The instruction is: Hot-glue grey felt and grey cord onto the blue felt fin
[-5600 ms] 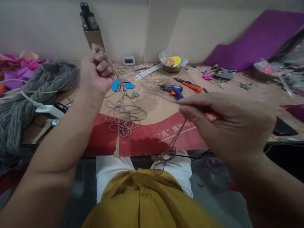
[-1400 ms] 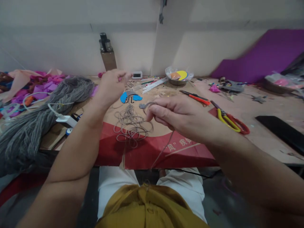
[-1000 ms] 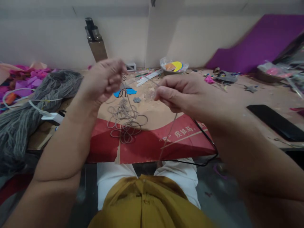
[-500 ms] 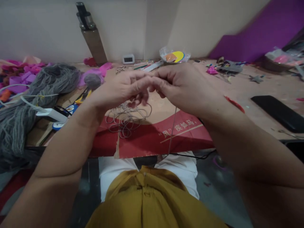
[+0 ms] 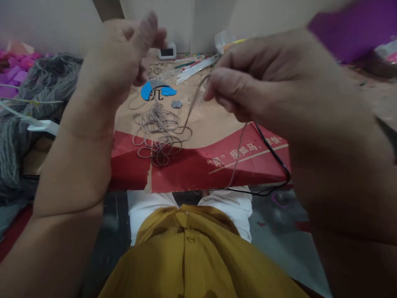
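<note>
My right hand (image 5: 263, 78) is closed in a pinch on a thin grey-brown cord (image 5: 194, 101), above the table's right half. One length of it slopes down from the fingertips to a loose, tangled pile of cord (image 5: 159, 128). Another strand (image 5: 237, 159) runs from below this hand to the table's front edge. Raised at the upper left is my left hand (image 5: 124, 58), blurred, its thumb up and its other fingers bent. Whether it holds anything cannot be made out. Beyond the pile lie blue pieces (image 5: 169, 91) and a small grey flower-shaped piece (image 5: 176, 104).
Red-and-tan cardboard (image 5: 186, 174) covers the table front. A black cable (image 5: 274, 155) loops over its right edge. Grey yarn (image 5: 51, 87) and pink and purple scraps (image 5: 17, 72) are heaped left. Behind stand a small white display (image 5: 167, 51) and white sticks (image 5: 197, 70).
My hands have parted from where they met above the table: the left went up and left, the right moved right with the cord. The view has tilted downward.
</note>
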Available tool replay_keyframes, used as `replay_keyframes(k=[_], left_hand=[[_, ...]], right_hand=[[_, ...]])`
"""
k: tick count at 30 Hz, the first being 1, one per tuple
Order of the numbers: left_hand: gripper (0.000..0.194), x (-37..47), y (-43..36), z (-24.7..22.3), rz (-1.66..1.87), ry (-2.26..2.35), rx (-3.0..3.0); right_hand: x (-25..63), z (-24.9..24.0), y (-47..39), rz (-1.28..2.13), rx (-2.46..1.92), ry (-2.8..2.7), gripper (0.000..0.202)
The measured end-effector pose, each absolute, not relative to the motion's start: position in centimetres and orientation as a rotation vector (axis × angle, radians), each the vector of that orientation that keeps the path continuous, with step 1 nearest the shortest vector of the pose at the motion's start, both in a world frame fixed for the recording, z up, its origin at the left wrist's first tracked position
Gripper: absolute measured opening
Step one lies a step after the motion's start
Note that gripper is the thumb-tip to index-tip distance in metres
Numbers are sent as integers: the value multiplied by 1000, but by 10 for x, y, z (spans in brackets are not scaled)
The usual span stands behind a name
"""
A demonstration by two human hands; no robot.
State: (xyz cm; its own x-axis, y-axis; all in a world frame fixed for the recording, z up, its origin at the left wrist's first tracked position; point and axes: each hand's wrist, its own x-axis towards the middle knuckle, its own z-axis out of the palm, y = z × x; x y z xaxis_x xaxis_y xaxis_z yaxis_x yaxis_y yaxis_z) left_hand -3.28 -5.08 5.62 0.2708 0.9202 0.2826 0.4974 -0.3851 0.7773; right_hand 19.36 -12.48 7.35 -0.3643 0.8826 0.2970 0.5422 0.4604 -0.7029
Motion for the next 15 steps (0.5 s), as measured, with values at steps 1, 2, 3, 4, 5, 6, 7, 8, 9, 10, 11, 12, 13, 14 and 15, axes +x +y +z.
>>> replay_keyframes(k=[1,2,3,4,5,6,7,8,9,10,11,12,13,14,15], left_hand=[[64,-25,-58,57,1006,1064,2000],[63,-18,-64,58,942,913,1983],[62,-14,-69,60,811,801,1970],[58,-13,-72,62,659,740,1963],[51,-15,-75,65,561,712,1961],[45,-20,-76,68,474,697,1962],[42,-26,-76,71,419,684,1968],[42,-34,-75,74,397,662,1975],[47,-43,-73,76,379,638,1982],[55,-52,-69,77,407,609,1994],[56,-59,-64,78,543,628,2016],[51,-66,-57,77,765,672,2006],[47,-70,-49,75,986,756,1951],[40,-74,-40,72,1111,814,1901],[31,-76,-30,68,1176,897,1838]], right_hand=[[190,71,-122,634,-1209,-2077,22],[188,69,-120,600,-1236,-2089,23],[186,68,-119,561,-1253,-2090,24],[185,67,-119,531,-1252,-2090,24],[186,68,-119,523,-1227,-2088,23],[187,69,-122,547,-1175,-2095,22],[189,71,-125,628,-1093,-2129,21],[192,74,-128,769,-978,-2199,20],[195,77,-132,954,-841,-2303,18],[197,80,-136,1177,-688,-2430,17],[199,82,-139,1387,-541,-2553,16],[199,82,-140,1533,-456,-2652,17],[198,80,-141,1583,-446,-2718,18],[195,76,-139,1520,-518,-2751,18],[190,69,-136,1358,-652,-2748,19]])
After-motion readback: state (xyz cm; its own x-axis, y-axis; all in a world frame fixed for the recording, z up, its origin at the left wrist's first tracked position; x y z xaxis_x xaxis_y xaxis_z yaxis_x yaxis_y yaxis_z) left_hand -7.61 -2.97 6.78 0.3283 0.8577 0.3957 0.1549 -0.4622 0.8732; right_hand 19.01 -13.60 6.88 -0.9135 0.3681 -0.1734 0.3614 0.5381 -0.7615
